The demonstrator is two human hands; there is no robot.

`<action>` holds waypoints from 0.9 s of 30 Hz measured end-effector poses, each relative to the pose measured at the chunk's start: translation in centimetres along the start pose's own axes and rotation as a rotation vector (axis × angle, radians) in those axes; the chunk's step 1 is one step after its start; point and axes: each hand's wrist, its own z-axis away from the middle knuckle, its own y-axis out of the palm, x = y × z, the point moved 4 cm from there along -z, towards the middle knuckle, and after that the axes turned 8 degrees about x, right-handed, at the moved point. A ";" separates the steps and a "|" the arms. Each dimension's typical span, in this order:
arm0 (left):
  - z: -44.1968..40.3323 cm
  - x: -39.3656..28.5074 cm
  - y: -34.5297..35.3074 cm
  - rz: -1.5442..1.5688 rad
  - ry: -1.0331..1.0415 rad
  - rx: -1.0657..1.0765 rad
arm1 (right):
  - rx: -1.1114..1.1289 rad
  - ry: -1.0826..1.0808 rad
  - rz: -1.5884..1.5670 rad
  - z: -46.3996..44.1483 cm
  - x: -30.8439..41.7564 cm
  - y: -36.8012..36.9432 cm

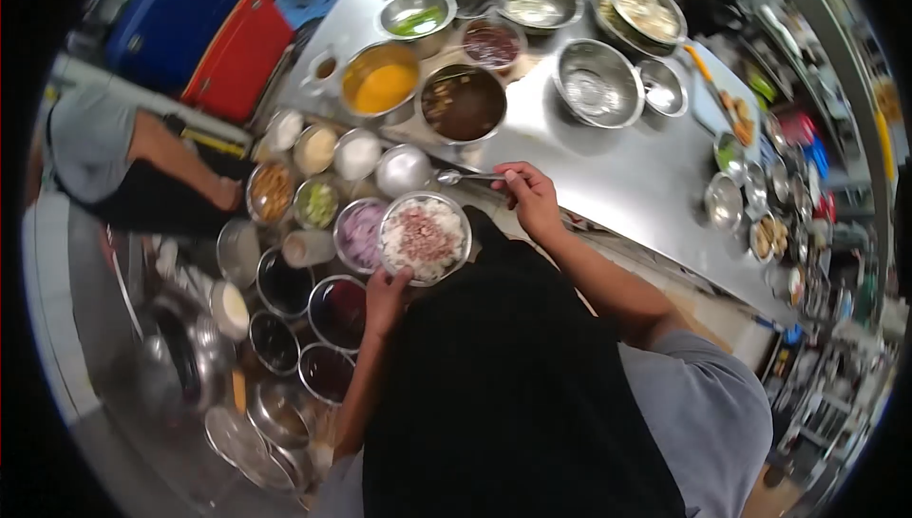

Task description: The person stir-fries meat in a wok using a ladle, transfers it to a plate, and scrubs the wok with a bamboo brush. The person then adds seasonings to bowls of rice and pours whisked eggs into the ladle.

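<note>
My left hand [387, 295] grips the near rim of a metal bowl [425, 238] filled with something white, perhaps rice, topped with chopped reddish-pink bits. In my right hand [530, 197], the fingers pinch the handle of a metal spoon [450, 177]. The spoon's head is beside a metal bowl of white powder [403, 171], above the bowl I hold. Whether the spoon carries anything is too small to tell. Left of the held bowl is a bowl of sliced purple onion [360, 233]. A bowl of chopped green pieces [316, 204] sits farther left.
On the steel table stand a pot of orange-yellow liquid [385, 88], a pot of brown liquid [463, 105] and a large metal bowl [598, 84]. Containers of dark liquid [338, 312] are at lower left. Another person's arm [185, 159] reaches in from the left, near a red cooler [237, 52].
</note>
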 end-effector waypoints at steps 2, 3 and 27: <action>2.0 -0.5 -0.1 0.054 0.003 -0.073 | 0.059 0.035 0.032 -1.8 -2.4 2.2; 2.7 -0.5 -0.3 0.094 0.002 -0.104 | 0.074 0.061 0.071 -2.6 -3.3 2.9; 5.0 1.5 -4.1 0.455 0.093 -0.275 | 0.031 0.270 -0.189 -5.9 -2.9 8.4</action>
